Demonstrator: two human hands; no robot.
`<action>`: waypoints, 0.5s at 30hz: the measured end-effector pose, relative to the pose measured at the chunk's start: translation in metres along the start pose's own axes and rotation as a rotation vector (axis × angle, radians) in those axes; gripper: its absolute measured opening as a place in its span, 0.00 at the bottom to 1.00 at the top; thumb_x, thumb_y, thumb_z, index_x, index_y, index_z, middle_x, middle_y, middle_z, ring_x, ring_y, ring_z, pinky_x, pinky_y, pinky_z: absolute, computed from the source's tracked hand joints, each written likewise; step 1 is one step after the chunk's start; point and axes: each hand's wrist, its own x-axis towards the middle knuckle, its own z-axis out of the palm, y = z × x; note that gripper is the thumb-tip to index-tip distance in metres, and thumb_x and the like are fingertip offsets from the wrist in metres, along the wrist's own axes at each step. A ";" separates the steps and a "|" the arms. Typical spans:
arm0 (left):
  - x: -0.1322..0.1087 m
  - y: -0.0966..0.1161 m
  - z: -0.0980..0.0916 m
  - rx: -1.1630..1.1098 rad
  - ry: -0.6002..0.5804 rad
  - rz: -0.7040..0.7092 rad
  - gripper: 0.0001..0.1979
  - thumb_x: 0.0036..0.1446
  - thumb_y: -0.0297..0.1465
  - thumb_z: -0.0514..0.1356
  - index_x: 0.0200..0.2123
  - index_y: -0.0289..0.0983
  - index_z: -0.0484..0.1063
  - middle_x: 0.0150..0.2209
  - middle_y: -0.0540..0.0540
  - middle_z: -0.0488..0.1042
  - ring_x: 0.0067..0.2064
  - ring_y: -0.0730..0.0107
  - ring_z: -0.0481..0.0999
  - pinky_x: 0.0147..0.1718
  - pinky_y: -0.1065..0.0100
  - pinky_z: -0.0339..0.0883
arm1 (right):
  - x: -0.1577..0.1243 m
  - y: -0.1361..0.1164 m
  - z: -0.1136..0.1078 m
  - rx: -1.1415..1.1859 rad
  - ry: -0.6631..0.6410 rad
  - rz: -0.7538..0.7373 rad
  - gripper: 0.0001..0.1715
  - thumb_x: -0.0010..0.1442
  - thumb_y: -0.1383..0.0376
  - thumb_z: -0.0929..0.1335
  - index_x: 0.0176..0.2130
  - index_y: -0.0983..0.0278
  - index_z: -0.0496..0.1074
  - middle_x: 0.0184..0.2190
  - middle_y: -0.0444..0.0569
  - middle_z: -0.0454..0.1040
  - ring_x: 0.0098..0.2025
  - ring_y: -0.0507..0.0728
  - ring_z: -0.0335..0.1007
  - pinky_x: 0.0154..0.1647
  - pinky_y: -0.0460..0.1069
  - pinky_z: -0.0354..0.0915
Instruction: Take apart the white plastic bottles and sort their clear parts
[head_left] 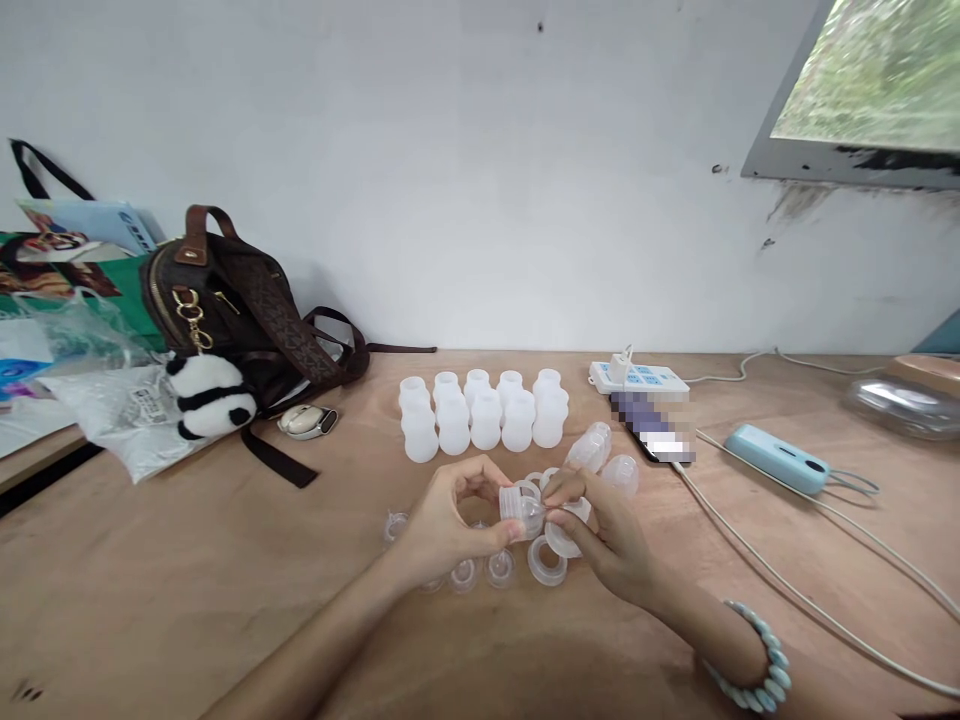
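My left hand (457,515) is closed round a clear ribbed plastic collar (513,514), held on its side above the table. From the collar's right end sticks a clear soft nipple (532,518), its tip pinched between the thumb and fingers of my right hand (600,530). Under and around my hands lie clear rings (547,562) and small clear nipples (499,568), partly hidden. Clear domed caps (590,449) lie beyond my right hand. Several white frosted bottles (485,418) stand upright in two rows behind my hands.
On the wooden table (187,580), a dark backpack (247,310) with a panda toy (212,397) and a watch (307,421) are at left. A power strip (651,382), phone (651,428), blue device (778,459) and white cables are at right. A wall rises behind.
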 end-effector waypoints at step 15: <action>0.019 -0.018 -0.048 0.412 0.744 0.089 0.17 0.51 0.36 0.65 0.40 0.40 0.61 0.42 0.48 0.67 0.37 0.68 0.70 0.33 0.68 0.64 | 0.001 0.006 0.001 -0.182 -0.013 -0.050 0.21 0.60 0.65 0.71 0.51 0.60 0.64 0.47 0.54 0.68 0.52 0.62 0.66 0.50 0.57 0.66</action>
